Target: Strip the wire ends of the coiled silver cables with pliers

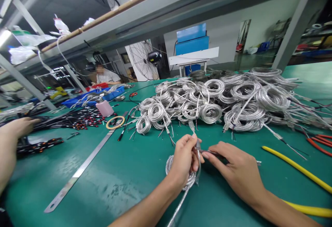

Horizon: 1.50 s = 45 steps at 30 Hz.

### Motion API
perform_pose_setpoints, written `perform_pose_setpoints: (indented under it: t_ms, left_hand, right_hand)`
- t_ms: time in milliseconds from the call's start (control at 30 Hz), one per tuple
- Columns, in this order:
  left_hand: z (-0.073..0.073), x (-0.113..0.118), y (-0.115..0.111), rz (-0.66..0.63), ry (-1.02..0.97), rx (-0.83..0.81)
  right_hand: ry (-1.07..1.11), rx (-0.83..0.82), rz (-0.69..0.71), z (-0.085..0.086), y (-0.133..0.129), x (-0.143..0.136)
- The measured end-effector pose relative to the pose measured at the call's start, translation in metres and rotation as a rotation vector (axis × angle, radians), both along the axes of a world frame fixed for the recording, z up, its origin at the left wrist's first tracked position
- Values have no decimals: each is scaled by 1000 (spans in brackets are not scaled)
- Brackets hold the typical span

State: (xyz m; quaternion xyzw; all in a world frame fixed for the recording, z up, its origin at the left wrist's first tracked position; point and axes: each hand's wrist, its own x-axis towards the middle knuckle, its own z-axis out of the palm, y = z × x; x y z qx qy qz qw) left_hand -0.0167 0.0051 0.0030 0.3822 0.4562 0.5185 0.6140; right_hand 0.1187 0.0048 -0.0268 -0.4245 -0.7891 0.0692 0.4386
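Our left hand (185, 157) pinches a clear cable (199, 164) over its coil (169, 164), which lies on the green table (124, 168) in front of a cable pile (212, 111); our right hand (234, 168) pinches a thin dark piece (211, 152) just beside it.

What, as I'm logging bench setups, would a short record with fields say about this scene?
Surface: green tabletop
Left hand: fingers closed on clear cable, above a coil
Right hand: fingers pinching a thin dark piece; exact type unclear
Beyond the hands: pile of clear cable coils
Left side: steel ruler, yellow ring across it, pink bottle, black cables
Far left: another person's hand
Background: fan, blue machine
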Motion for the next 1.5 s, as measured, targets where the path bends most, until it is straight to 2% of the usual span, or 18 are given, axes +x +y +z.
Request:
perform_pose_setpoints:
  t_ms: [200, 400, 633, 1000, 1100, 1167, 1267, 1500]
  left_hand:
    - [0, -1, 1, -8, -7, 18]
    - [-1, -2, 1, -6, -17, 3]
    - [-1, -1, 2, -14, -18, 8]
    - [-2, -2, 1, -11, -17, 14]
    - [0, -1, 1, -14, -1, 12]
    - [0, -1, 1, -12, 2, 11]
    - [-1, -1, 1, -12, -11, 14]
    - [-2, -2, 0, 5, -18, 18]
  right_hand:
    - [146, -97, -33, 5, 1, 1]
    - [39, -90, 62, 2, -2, 1]
    - [26, -127, 52, 2, -2, 0]
    - [67, 22, -32, 0, -1, -1]
    - [179, -16, -93, 5, 1, 0]
    - [222, -54, -80, 6, 3, 1]
    - [206, -103, -45, 5, 3, 2]
    - [97, -229, -72, 2, 4, 1]
